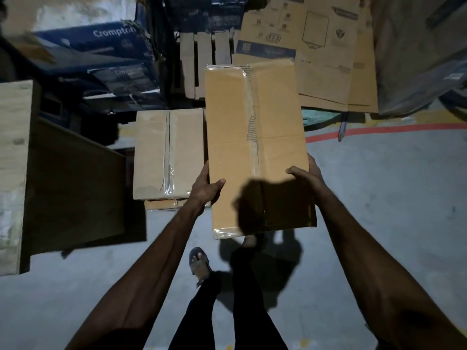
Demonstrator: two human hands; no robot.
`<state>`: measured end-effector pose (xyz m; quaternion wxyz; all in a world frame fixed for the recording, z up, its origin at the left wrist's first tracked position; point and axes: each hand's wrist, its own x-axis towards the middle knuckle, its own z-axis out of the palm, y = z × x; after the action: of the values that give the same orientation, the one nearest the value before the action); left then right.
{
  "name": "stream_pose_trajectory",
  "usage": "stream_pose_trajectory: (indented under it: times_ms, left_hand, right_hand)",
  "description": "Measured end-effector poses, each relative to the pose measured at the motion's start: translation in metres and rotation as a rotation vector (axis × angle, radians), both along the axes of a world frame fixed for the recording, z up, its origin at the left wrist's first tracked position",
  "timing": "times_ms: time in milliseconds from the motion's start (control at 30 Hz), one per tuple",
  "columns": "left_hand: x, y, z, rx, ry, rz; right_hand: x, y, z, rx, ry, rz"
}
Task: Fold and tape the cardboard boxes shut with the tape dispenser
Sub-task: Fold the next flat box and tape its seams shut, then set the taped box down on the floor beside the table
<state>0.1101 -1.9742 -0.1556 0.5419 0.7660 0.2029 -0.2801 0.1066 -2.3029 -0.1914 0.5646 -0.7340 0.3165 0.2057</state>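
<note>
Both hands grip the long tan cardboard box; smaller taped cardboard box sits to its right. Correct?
No. Head view: the left hand and right hand grip the long tan cardboard box, but the smaller taped cardboard box sits to its left.

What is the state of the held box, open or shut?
Shut: the box has flat flaps, clear tape along their seam.

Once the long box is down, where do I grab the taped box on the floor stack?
Taped box: palms on both long sides, coming from the near end. Top is sealed flat along the seam, so no flap to pinch.
</note>
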Motion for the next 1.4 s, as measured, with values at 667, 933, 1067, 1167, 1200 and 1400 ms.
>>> stream_pose_trajectory:
  times_ms: [667, 933, 1067, 1167, 1200, 1400]
  left_hand:
    - [-0.140, 0.327, 0.105, -0.008, -0.224, 0.047]
    - [-0.221, 0.529, 0.120, -0.015, -0.215, 0.350]
    - [-0.246, 0.614, 0.121, 0.018, -0.230, 0.540]
    - [-0.267, 0.674, 0.117, 0.007, -0.220, 0.646]
    - [-0.273, 0.698, 0.115, -0.002, -0.220, 0.691]
    - [-0.299, 0.840, 0.126, 0.079, -0.172, 0.855]
  right_hand:
    - [-0.145, 0.466, 0.140, -0.280, -0.180, 0.230]
    - [-0.166, 0.694, 0.157, -0.158, -0.232, 0.526]
    - [-0.162, 0.790, 0.161, -0.156, -0.252, 0.730]
    - [-0.161, 0.861, 0.160, -0.126, -0.249, 0.887]
    - [-0.161, 0.888, 0.159, -0.111, -0.256, 0.928]
    - [-0.170, 1.051, 0.173, 0.025, -0.455, 1.092]
